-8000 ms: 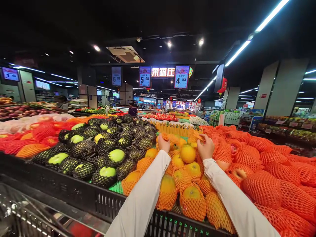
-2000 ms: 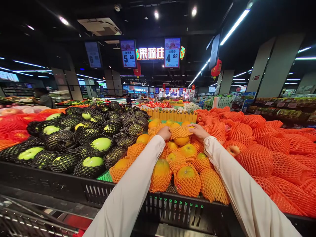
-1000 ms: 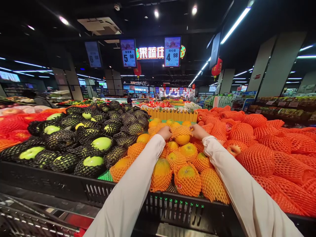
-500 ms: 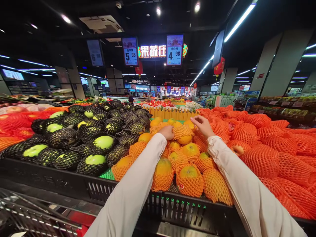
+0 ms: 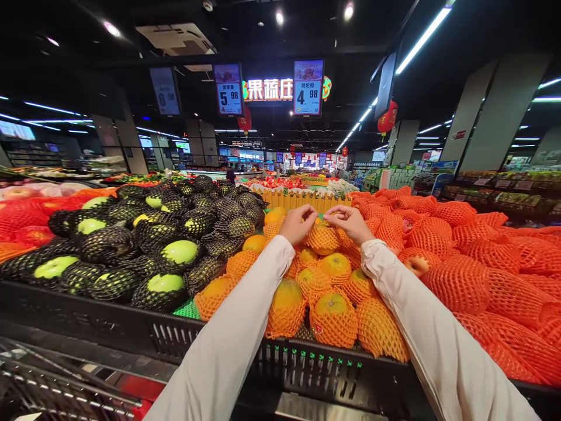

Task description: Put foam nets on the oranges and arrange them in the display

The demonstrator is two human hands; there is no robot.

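Observation:
Both of my hands are raised over the pile of oranges in the middle of the display. Just above an orange in an orange foam net, my left hand is closed, thumb and fingertips brought together. My right hand faces it in a similar pinch, the fingertips of the two hands close but apart. Whether they grip the net's upper edge is too small to make out. Nearer to me lie several more netted oranges, one with its bare top showing.
Green apples in black nets fill the left section, and fruit in red nets is heaped on the right. A black crate wall runs along the front. Part of a metal shopping cart stands at lower left.
My left hand has risen from the side of the netted orange to above it. My right hand has moved slightly left, its fingers now pinched. The net now covers more of that orange.

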